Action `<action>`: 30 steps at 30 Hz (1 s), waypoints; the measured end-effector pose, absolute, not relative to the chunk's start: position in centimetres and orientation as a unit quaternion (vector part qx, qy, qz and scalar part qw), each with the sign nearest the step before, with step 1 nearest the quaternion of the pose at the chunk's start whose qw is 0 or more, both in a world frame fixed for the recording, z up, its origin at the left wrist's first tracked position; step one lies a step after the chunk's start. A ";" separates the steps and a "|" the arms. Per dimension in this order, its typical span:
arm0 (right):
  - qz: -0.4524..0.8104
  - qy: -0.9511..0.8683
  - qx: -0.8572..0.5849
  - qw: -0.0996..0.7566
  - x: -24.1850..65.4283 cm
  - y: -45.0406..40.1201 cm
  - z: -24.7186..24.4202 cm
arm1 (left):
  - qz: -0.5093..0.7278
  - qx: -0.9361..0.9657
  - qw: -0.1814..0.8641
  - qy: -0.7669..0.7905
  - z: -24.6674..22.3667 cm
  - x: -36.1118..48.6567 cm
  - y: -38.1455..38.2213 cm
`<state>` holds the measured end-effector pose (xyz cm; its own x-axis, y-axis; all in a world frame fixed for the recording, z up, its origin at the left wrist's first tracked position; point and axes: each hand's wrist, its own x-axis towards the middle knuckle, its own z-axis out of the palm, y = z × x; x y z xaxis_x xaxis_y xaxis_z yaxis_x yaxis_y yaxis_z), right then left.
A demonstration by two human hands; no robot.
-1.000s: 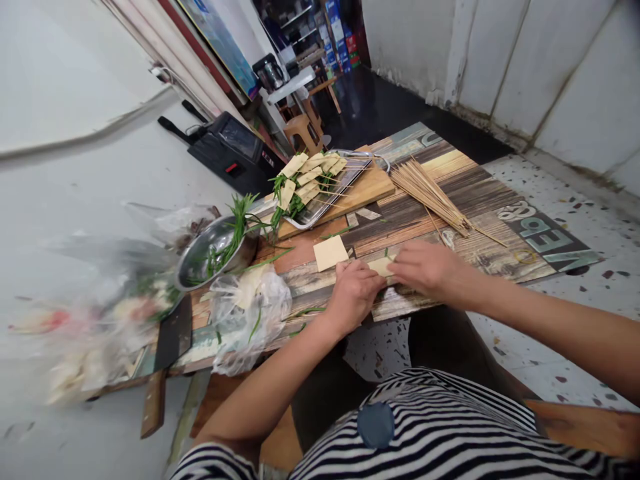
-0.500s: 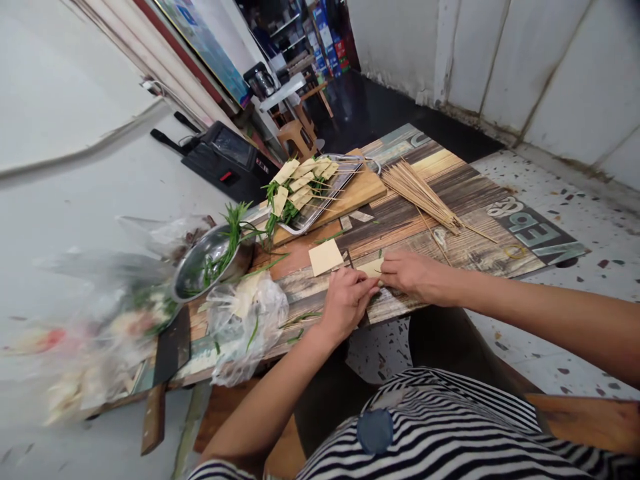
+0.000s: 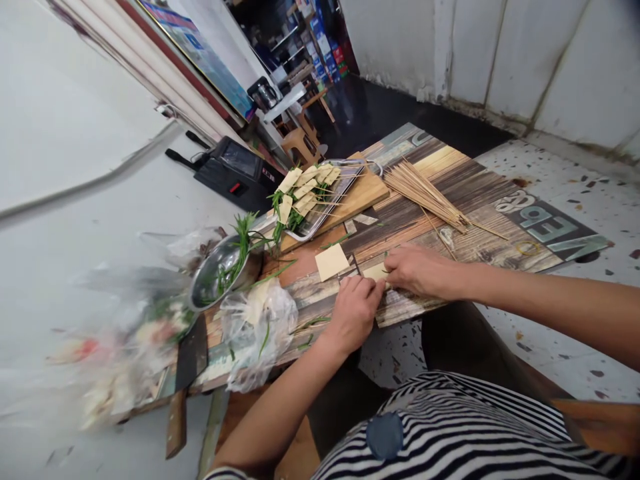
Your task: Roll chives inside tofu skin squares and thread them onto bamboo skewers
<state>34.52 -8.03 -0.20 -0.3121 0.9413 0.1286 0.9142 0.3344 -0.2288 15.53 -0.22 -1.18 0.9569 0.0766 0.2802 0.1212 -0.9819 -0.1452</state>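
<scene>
Both my hands meet at the table's near edge around a pale yellow sheet (image 3: 374, 272). My left hand (image 3: 356, 308) has its fingers closed on the sheet's near side. My right hand (image 3: 413, 270) pinches its right end, where a bit of green pokes out. A second pale square (image 3: 331, 262) lies flat just beyond my left hand. Beyond my right hand lies a bundle of wooden skewers (image 3: 425, 197). Up the table, a metal tray (image 3: 336, 207) holds several skewered yellow rolls (image 3: 305, 189) with green stalks inside.
On the left are a metal bowl (image 3: 203, 283) with green stalks, a crumpled plastic bag (image 3: 280, 313), a cleaver (image 3: 191, 353) overhanging the table edge, and blurred bags of food. The tray rests on a wooden board (image 3: 373, 189); a black appliance (image 3: 237, 173) stands behind.
The view has shifted slightly, so things on the table appear further right and a little lower. My hands remain at the same sheet, with little visible finger movement.
</scene>
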 end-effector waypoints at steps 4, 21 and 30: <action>0.112 -0.825 -0.544 0.104 35.1 -7.5 0.0 | -0.158 -0.985 -0.035 -0.052 -1.4 15.7 0.6; -0.036 -0.853 -0.513 0.089 34.8 -8.5 -1.4 | -0.052 -0.946 -0.301 -0.109 1.2 17.8 2.5; -0.024 -0.864 -0.498 0.066 34.7 -7.9 -0.8 | -0.201 -0.888 -0.338 -0.237 -1.6 16.0 1.3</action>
